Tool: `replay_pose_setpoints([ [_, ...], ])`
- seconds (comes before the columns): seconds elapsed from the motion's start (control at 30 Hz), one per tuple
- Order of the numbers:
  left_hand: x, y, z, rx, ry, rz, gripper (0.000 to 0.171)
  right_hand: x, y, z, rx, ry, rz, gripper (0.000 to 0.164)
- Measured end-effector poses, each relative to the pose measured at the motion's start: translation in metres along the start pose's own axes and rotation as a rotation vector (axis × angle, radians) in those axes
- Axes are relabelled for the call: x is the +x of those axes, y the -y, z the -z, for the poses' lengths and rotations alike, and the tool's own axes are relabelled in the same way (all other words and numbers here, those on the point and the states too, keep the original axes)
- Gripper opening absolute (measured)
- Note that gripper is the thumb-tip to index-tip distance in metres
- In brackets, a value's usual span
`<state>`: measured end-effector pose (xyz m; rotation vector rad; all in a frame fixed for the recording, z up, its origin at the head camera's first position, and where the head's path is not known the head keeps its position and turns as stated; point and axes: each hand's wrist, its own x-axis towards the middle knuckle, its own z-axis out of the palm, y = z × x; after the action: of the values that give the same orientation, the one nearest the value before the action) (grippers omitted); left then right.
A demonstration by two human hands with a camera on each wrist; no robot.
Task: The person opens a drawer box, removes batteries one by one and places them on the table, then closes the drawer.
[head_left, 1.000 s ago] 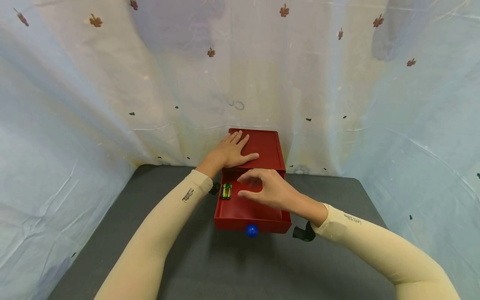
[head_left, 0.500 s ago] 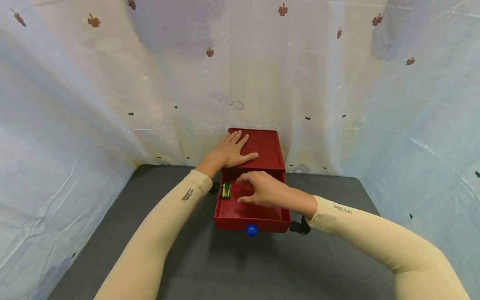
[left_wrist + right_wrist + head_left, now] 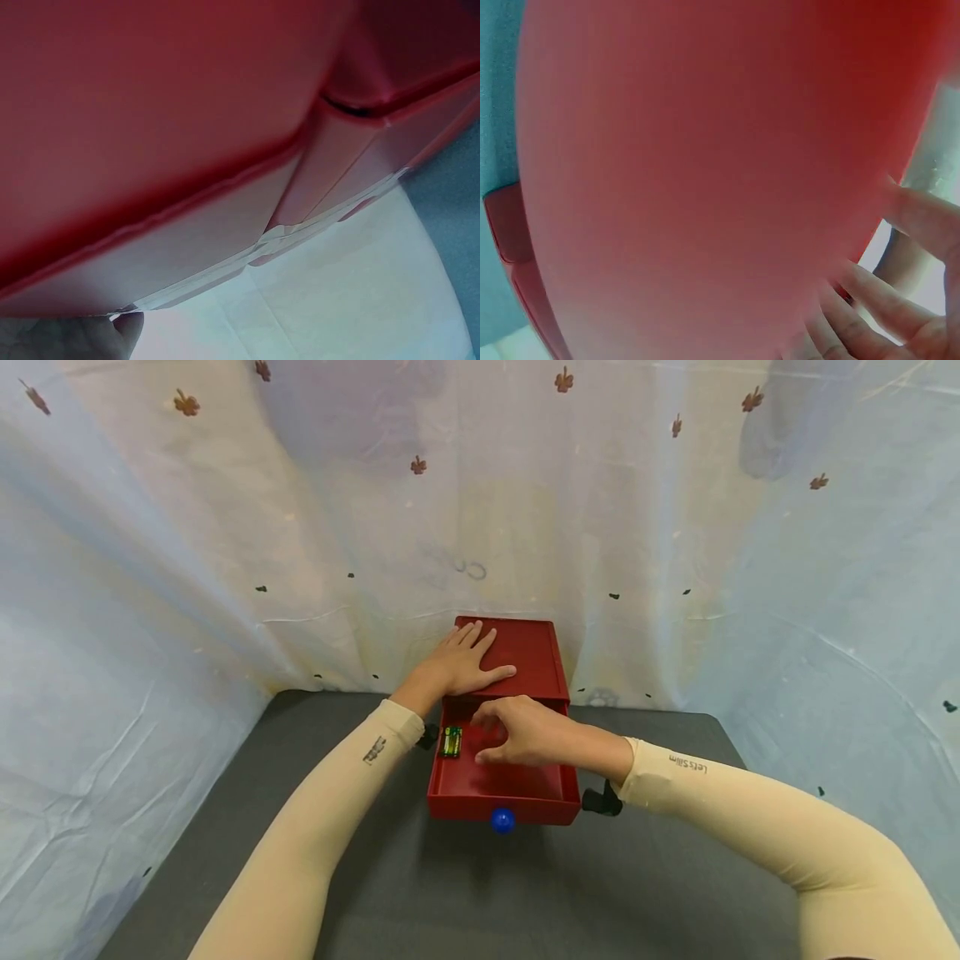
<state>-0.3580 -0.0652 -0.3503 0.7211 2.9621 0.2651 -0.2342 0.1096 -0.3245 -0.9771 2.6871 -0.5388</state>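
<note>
A red box [image 3: 529, 647] stands at the back of the table, with its drawer [image 3: 465, 807] pulled out toward me. Flat on the box's top rests my left hand [image 3: 459, 668], fingers spread. My right hand [image 3: 522, 735] is over the drawer, thumb and fingers bent apart with nothing between them. Green-and-gold batteries [image 3: 452, 742] lie side by side at the drawer's left wall, a little left of my right fingertips. A round blue knob [image 3: 502, 821] sits on the drawer front. In the right wrist view a red wall [image 3: 690, 187] hides part of my fingers [image 3: 877, 300].
A dark grey table [image 3: 480, 902] carries the box. Behind and at both sides hangs a pale curtain [image 3: 495, 527] with leaf marks, close to the box's back edge. A black wrist-camera mount [image 3: 602, 799] hangs beside the drawer's right side.
My right hand has shifted slightly left over the drawer, its fingers a little more bent, and its wrist has risen in view. The left hand, box and batteries stay put.
</note>
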Motion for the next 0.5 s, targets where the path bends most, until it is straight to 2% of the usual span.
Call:
replay_pose_setpoints([
  [0.2, 0.0012, 0.0004, 0.0004, 0.007, 0.009, -0.002, 0.097, 0.0048, 0.0036, 0.0055, 0.036, -0.01, -0.005, 0.052],
  [0.5, 0.0001, 0.0006, 0.0001, 0.011, 0.015, -0.006, 0.098, 0.0092, 0.0094, 0.0097, 0.107, 0.002, -0.068, 0.054],
])
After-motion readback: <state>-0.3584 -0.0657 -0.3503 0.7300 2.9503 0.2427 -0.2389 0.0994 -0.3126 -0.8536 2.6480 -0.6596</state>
